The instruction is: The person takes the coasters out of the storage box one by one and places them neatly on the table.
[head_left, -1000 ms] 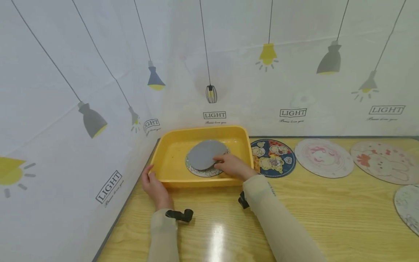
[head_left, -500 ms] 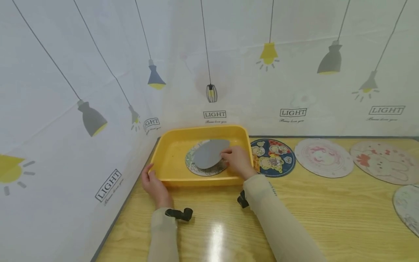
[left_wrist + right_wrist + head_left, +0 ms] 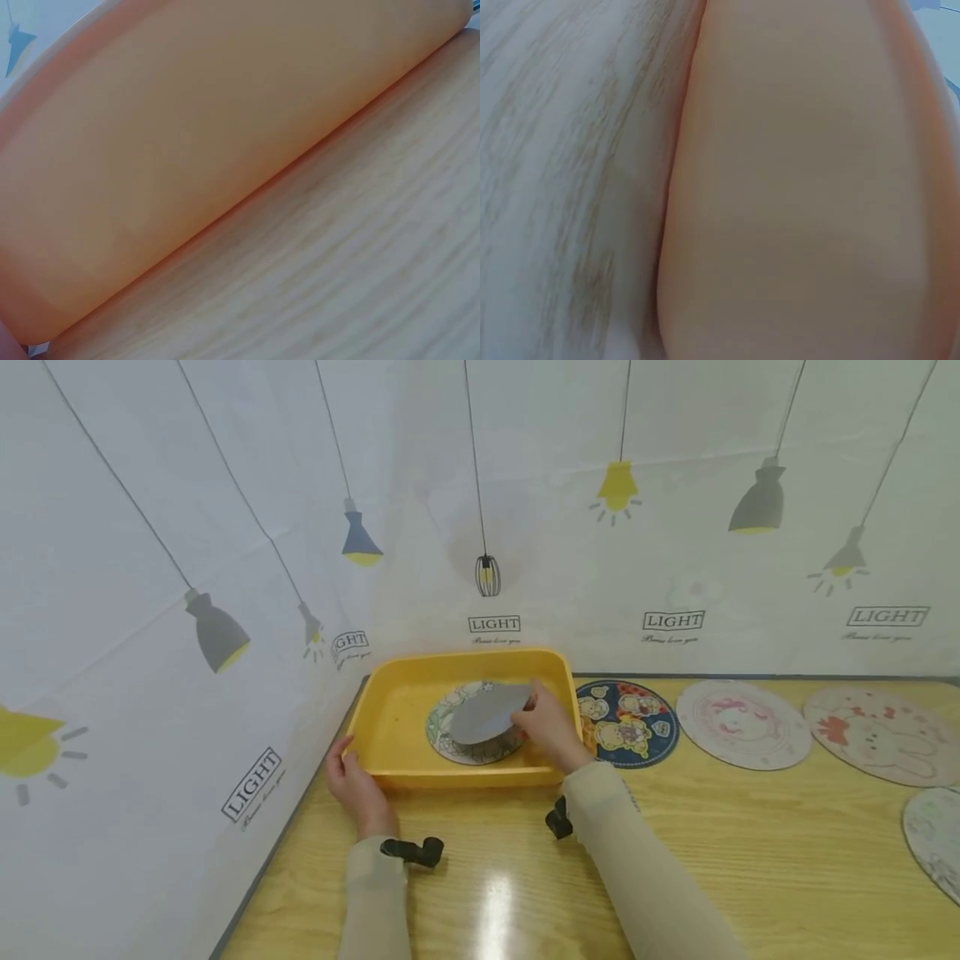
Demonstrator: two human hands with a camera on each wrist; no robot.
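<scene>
My right hand (image 3: 546, 725) pinches the right edge of a round mat (image 3: 483, 718), its plain grey side showing. That mat is tilted, its right side raised, over another round mat (image 3: 441, 735) with a green and black line print, lying in the yellow plastic tray (image 3: 390, 714). The upper mat hides much of the lower one. At the tray's front left corner, my left hand (image 3: 362, 793) grips the rim. Both wrist views are filled mostly by the tray's outer wall (image 3: 195, 135) and wood-grain tabletop (image 3: 562, 180); no fingers show clearly there.
Right of the tray lie several round printed mats: a dark blue one (image 3: 630, 722), a white and pink one (image 3: 742, 724), a rabbit one (image 3: 881, 731) and a pale one (image 3: 937, 831). A white lamp-print sheet (image 3: 555, 568) stands behind and to the left.
My right hand has moved a little to the right and drawn the grey-backed mat with it, tilting it and uncovering more of the printed mat's left side. The left hand stays on the tray.
</scene>
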